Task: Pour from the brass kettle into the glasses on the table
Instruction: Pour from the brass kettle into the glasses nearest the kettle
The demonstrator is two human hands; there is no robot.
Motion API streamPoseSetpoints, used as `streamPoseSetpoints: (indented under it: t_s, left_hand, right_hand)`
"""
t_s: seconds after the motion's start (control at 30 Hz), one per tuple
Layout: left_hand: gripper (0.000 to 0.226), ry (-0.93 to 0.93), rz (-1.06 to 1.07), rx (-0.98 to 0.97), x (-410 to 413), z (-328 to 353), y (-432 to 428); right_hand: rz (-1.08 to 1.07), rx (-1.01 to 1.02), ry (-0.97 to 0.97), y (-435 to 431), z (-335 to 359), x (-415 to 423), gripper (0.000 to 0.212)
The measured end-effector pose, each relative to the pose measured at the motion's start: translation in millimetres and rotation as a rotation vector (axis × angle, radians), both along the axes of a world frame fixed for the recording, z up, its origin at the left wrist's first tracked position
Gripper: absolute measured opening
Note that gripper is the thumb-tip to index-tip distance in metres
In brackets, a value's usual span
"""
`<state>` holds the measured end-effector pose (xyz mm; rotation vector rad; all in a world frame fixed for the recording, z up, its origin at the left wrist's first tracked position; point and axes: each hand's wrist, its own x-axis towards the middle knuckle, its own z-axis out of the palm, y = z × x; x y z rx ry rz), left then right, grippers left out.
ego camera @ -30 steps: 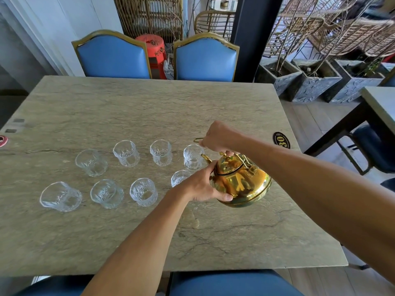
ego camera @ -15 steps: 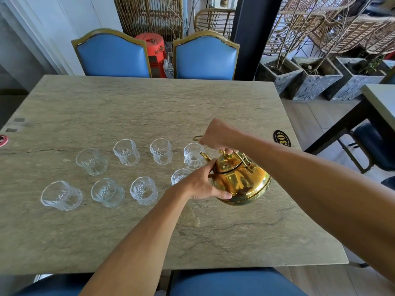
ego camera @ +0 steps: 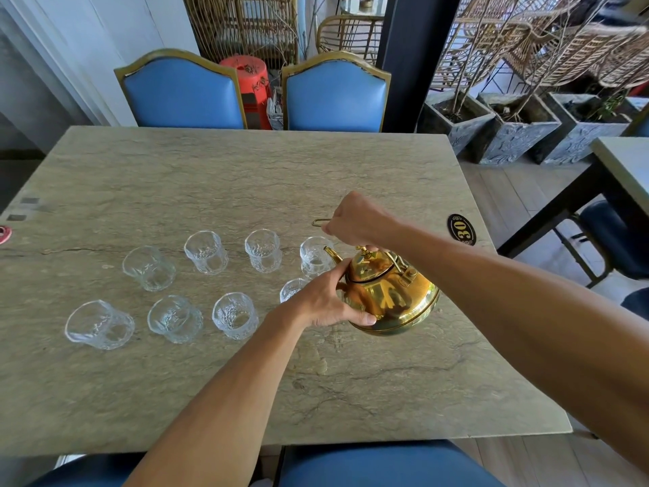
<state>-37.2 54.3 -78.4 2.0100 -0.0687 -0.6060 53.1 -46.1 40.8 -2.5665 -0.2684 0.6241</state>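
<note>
Eight glasses stand in two rows on the worktop [ego camera: 351,381], and we hold the brass kettle [ego camera: 389,297] at the right end of them, lifted and tipped toward the left. Our right hand [ego camera: 358,219] is clenched round the wire handle from above, carrying the weight, while our left hand [ego camera: 326,300] cups the kettle's near side, thumb along the lower belly, most likely to steady the tilt and keep the pour slow. The spout [ego camera: 332,254] points at the far-row glass [ego camera: 314,256] nearest the kettle, its tip just at that rim; whether liquid is running we cannot tell. A near-row glass [ego camera: 291,288] sits partly hidden behind our left hand. The other six look empty, so we judge pouring has barely begun.
</note>
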Motion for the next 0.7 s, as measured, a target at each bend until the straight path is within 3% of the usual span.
streamPoseSetpoints:
  t_s: [0.7]
  left_hand:
    - [0.113,0.024,0.002,0.048,0.3,6.9,-4.1]
  right_hand:
    - [-0.032,0.039,0.003,-6.3,2.1,-4.2,0.026]
